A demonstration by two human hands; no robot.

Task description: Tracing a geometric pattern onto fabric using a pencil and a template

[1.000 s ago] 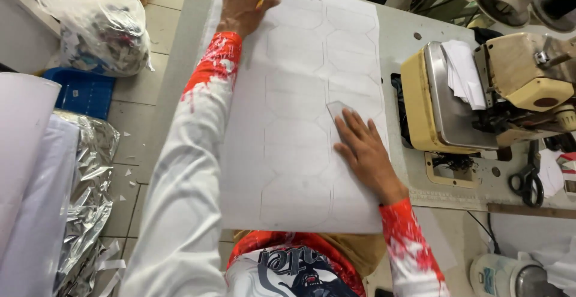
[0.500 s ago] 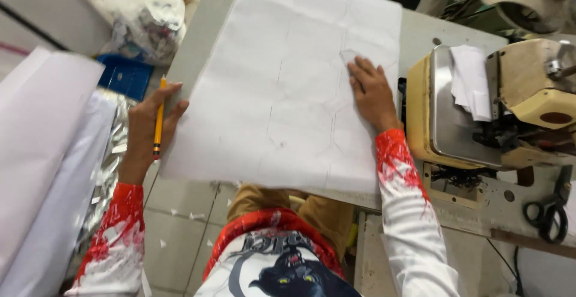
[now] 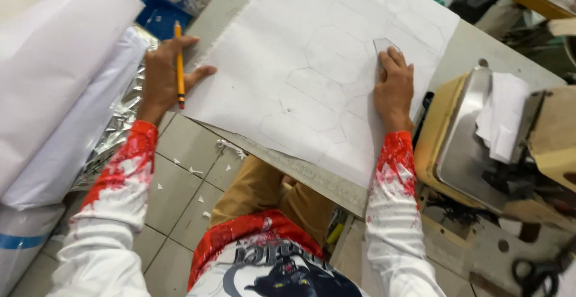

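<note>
While the right hand [image 3: 393,87] is lying flat with fingers spread on the white sheet [image 3: 312,63], it is pinning a small clear hexagon template [image 3: 382,46] under the fingertips at the sheet's right side. The left hand [image 3: 165,75] is pinching a yellow pencil [image 3: 179,63] between thumb and fingers and touching the sheet's left edge, off the bench [image 3: 456,51], over the tiled floor [image 3: 180,195].

Judgement on doing this well: the template should be butting exactly against the hexagon lines already drawn, and the flat hand should be pressing down, not sideways, so nothing is creeping. The overhanging left edge is looking likely to sag; keeping the sheet taut would be helping.

Count:
- sheet: one, lying across the bench, near-left corner hanging past the edge
- template: one
- pencil: one
- drawn hexagons: about seven or eight faintly showing; exact number I cannot tell
- white rolls [image 3: 54,87] at left: two, with silver foil material [image 3: 114,135] tucked beside them
- sewing machine [image 3: 492,141] at right: one
- scissors [image 3: 540,270] at near right: one pair
- paper scraps on the floor: several
</note>
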